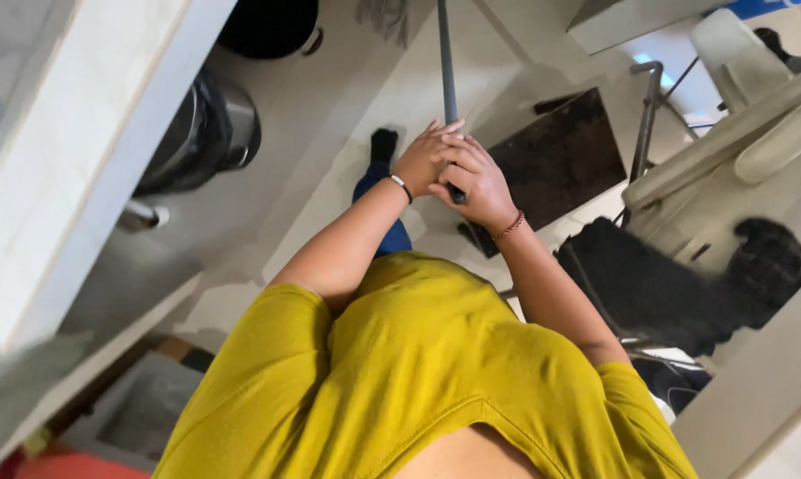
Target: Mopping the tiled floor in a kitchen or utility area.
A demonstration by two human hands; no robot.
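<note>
I look straight down my yellow shirt at the floor. Both my hands are wrapped around a thin grey pole (445,62) that runs away from me toward the pale tiled floor (391,98). My left hand (422,160), with a bracelet at the wrist, grips the pole on its left side. My right hand (476,182), with a red thread at the wrist, closes over the pole just below and partly overlaps the left. The pole's lower end is out of view. My foot in a dark sock (383,145) shows beyond the hands.
A white counter edge (81,160) runs along the left, with a dark metal bin (207,133) beside it. A dark brown mat (560,160) lies on the floor to the right. A black furry rug (675,293) and a white chair (746,133) stand at the right.
</note>
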